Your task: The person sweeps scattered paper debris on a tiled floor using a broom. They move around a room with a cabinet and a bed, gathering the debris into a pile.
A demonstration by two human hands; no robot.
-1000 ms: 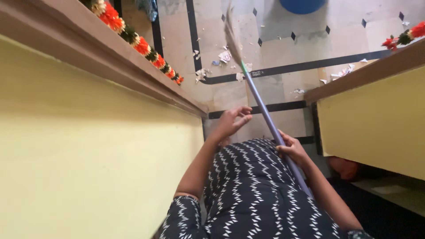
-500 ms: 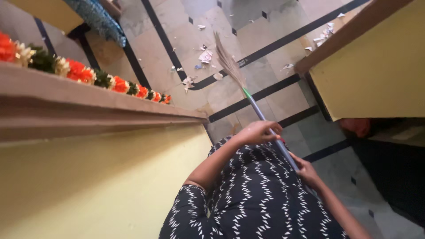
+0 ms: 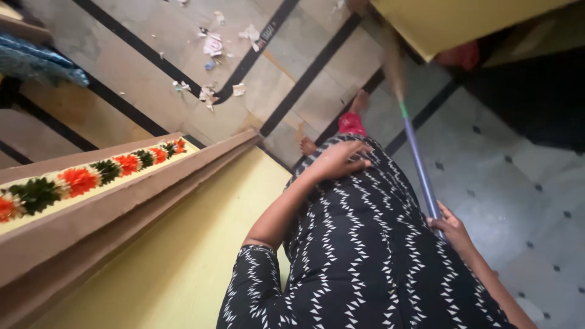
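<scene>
Left hand (image 3: 337,161) now off broom (image 3: 417,164)

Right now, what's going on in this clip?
A person in a black patterned dress is sweeping a tiled floor. The right hand grips the purple handle of a broom, whose bristles reach toward a yellow wall. The left hand is off the broom and rests open against the dress. Torn paper scraps lie scattered on the floor ahead. An orange flower garland runs along the ledge on the left.

Yellow wall w/ ledge (image 3: 140,183) close on left, yellow cabinet (image 3: 451,18) ahead-right, tiled floor (image 3: 524,183) open between.
</scene>
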